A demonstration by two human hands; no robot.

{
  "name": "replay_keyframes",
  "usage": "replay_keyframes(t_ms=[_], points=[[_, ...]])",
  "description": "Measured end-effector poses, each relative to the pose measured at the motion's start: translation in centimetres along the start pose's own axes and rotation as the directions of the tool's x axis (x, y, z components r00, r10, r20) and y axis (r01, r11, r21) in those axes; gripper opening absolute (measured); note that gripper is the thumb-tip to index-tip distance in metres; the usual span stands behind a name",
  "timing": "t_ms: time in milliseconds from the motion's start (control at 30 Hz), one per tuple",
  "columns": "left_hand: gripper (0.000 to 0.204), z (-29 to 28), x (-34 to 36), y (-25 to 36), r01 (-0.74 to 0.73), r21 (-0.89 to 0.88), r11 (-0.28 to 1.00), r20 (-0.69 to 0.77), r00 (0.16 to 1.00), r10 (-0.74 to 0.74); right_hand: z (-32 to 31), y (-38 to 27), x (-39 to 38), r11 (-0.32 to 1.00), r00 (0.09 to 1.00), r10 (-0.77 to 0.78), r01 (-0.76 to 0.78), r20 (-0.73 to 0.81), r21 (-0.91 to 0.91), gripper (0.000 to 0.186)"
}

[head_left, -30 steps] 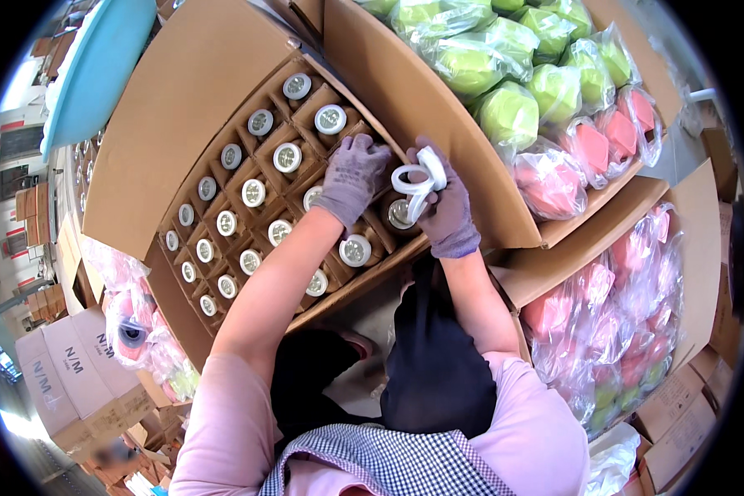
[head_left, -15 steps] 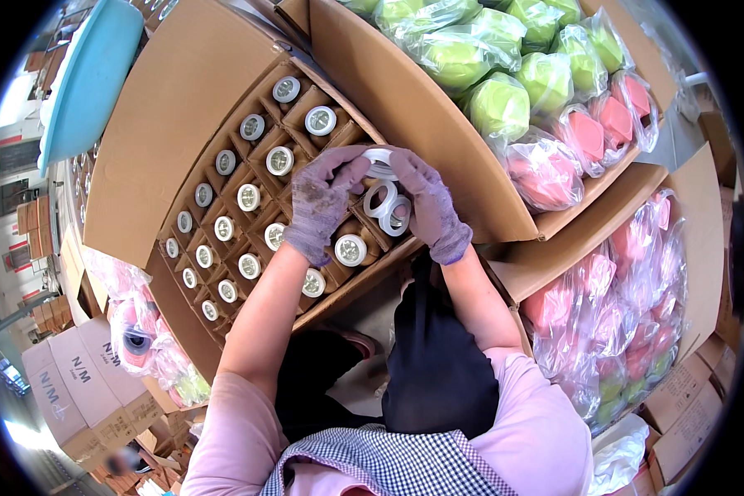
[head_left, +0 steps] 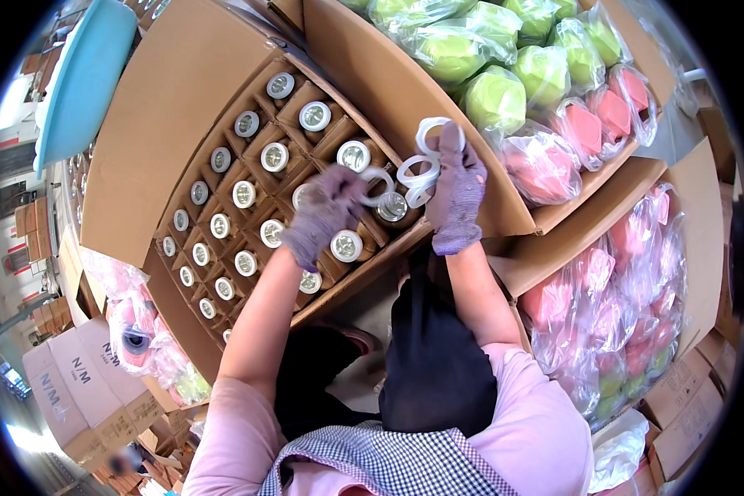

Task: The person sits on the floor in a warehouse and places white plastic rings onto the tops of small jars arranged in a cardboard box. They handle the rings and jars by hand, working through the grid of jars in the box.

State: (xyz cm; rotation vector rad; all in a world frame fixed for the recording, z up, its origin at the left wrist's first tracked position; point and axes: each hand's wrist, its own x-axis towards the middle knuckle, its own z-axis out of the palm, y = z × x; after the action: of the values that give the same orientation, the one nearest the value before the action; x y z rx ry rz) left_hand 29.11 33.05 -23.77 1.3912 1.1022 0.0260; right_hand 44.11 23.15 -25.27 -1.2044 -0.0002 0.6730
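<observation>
My left hand (head_left: 329,208), in a grey-purple glove and blurred by motion, pinches a white ring (head_left: 378,187) over the carton's near right corner. Right beside it, my right hand (head_left: 456,186), gloved alike, is closed on several more white rings (head_left: 418,172) that stick out to its left. Below the rings stands a round clear-topped container (head_left: 391,207) whose rim looks silvery, without a white band. Other such containers with white rims (head_left: 353,155) stand upright in the cardboard dividers, in rows to the left. The left hand partly hides one of them.
The open carton (head_left: 182,107) has its flap raised on the left. Beyond it is a blue basin (head_left: 91,78). At the right, cartons hold bagged green items (head_left: 496,103) and bagged pink items (head_left: 546,169). Closed cartons (head_left: 78,380) are stacked at lower left.
My hands were together around the rings and have drawn apart. The left moved slightly left and down with one ring; the right moved right, carrying the others.
</observation>
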Motion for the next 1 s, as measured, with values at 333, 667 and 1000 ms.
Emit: replay_keyframes(t_ms=[333, 667, 1000], points=[[0.03, 4.5, -0.2, -4.4, -0.287, 0.915, 0.283, 0.034, 0.754, 0.656, -0.2, -2.1, -0.4, 0.982, 0.988, 0.124, -0.136, 0.091, 0.134, 0.041], [0.024, 4.4, -1.4, -5.4, -0.523, 0.837, 0.157, 0.236, 0.606, 0.76, -0.4, -0.3, -0.3, 0.975, 0.991, 0.046, -0.072, 0.125, 0.21, 0.042], [0.032, 6.4, -0.4, -4.1, -0.443, 0.851, 0.283, 0.18, 0.752, 0.635, 0.1, -0.4, 0.0, 0.944, 0.973, 0.216, -0.228, 0.078, 0.239, 0.04]])
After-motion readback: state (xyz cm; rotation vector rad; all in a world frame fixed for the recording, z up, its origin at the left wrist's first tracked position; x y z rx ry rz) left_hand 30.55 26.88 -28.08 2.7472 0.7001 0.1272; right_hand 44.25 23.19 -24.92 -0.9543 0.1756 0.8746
